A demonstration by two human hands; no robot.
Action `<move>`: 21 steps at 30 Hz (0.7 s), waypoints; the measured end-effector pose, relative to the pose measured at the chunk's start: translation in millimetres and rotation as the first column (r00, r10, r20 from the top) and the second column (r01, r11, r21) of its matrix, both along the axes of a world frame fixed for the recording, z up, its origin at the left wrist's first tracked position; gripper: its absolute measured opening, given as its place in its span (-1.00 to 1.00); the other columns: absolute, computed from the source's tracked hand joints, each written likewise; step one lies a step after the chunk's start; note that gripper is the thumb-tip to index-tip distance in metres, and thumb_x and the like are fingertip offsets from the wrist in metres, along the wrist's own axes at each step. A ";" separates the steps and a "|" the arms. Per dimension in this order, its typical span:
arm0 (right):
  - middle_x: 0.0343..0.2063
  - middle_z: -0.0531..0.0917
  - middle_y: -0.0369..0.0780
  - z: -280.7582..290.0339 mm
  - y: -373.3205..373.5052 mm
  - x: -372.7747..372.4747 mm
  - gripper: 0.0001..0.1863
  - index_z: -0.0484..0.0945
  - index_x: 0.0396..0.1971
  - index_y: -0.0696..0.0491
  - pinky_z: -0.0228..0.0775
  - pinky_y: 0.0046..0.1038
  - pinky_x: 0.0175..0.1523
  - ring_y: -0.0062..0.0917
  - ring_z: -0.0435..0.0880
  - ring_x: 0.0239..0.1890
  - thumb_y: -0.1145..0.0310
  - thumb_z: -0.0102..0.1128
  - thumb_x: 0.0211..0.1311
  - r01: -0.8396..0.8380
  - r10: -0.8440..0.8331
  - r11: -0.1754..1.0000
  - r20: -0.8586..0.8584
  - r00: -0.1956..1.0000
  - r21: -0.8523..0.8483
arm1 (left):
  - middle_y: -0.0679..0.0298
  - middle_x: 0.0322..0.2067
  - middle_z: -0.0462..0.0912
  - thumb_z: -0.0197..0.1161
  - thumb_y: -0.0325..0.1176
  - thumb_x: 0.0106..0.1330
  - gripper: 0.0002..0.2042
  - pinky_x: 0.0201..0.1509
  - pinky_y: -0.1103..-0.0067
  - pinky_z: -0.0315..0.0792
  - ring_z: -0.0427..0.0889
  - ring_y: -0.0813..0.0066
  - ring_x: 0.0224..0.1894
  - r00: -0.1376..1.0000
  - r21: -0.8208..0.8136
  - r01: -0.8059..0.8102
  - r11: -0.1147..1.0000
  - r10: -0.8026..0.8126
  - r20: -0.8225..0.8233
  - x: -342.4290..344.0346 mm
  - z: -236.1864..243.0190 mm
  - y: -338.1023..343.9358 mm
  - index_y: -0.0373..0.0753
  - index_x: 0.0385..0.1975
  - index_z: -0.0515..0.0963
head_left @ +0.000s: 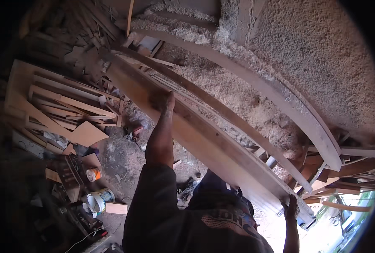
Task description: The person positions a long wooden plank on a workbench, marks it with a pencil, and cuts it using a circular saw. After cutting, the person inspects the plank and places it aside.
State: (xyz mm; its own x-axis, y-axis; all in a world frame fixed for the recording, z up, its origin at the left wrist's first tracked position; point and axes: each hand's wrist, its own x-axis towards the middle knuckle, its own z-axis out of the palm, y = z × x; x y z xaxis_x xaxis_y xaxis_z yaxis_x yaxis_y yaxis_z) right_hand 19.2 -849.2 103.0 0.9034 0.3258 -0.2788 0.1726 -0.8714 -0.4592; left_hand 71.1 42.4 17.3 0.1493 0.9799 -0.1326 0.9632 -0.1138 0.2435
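Observation:
A long, thick wooden plank point(204, 147) runs slantwise in front of me, from the far left down to the near right. Its broad face is tan and smooth, and its upper edge is darker. My left hand point(167, 102) is closed over that edge toward the far part, the fingers partly in shadow. Close to the near right end, my right hand point(291, 207) grips the same plank, with its fingers up at the edge. Just beyond the plank lies a narrow wooden strip point(221, 105), roughly in line with it.
Behind stands a long curved timber point(259, 80) coated in sawdust, beside a rough wall point(310, 55). Wood offcuts and frames point(69, 105) are piled at left. Two buckets, one white point(101, 200) and one orange-and-white point(93, 174), stand on the littered floor. More boards point(343, 181) lie at right.

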 end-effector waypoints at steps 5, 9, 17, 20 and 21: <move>0.15 0.51 0.07 24.0 15.5 10.0 -0.30 0.38 0.22 0.14 0.40 -0.21 0.27 -0.04 0.48 0.23 0.51 0.47 0.04 -0.101 0.103 0.980 0.002 0.995 -0.171 | -0.25 0.48 -0.27 0.11 0.42 0.11 0.20 0.53 0.07 -0.21 -0.25 -0.12 0.54 0.995 0.048 -0.081 0.996 0.078 0.062 -0.7 17.2 -15.1 -0.49 0.45 -0.22; 0.15 0.51 0.09 38.8 28.9 17.0 -0.27 0.37 0.24 0.16 0.40 -0.20 0.27 -0.03 0.49 0.23 0.49 0.48 0.02 -0.143 0.149 0.950 0.002 0.989 -0.277 | -0.23 0.48 -0.26 0.17 0.34 0.09 0.17 0.54 0.06 -0.23 -0.25 -0.13 0.54 0.994 0.080 -0.090 0.993 0.086 0.060 5.5 25.4 -21.9 -0.48 0.45 -0.19; 0.15 0.47 0.12 32.3 28.9 13.9 -0.30 0.34 0.23 0.25 0.39 -0.19 0.28 -0.02 0.46 0.22 0.49 0.45 0.08 -0.129 0.127 0.972 -0.024 0.992 -0.198 | -0.23 0.48 -0.22 0.17 0.19 0.11 0.09 0.55 0.05 -0.26 -0.26 -0.13 0.54 0.992 0.096 -0.108 0.989 0.101 0.078 11.1 36.9 -24.0 -0.51 0.44 -0.16; 0.24 0.37 0.04 33.0 21.1 10.3 -0.33 0.28 0.28 0.21 0.41 -0.30 0.28 -0.19 0.38 0.27 0.56 0.34 0.17 -0.172 0.173 0.966 -0.011 0.985 -0.191 | -0.25 0.47 -0.24 0.18 0.18 0.10 0.10 0.55 0.06 -0.28 -0.27 -0.12 0.54 0.993 0.104 -0.091 0.990 0.083 0.081 10.1 39.6 -25.8 -0.53 0.43 -0.16; 0.31 0.30 -0.03 26.4 12.9 9.5 -0.34 0.24 0.32 0.17 0.43 -0.38 0.28 -0.32 0.34 0.31 0.60 0.26 0.24 -0.180 0.179 0.967 -0.019 0.984 -0.183 | -0.23 0.48 -0.24 0.16 0.19 0.13 0.08 0.55 0.05 -0.29 -0.26 -0.10 0.55 0.993 0.091 -0.104 0.990 0.098 0.071 11.3 39.6 -27.8 -0.51 0.44 -0.16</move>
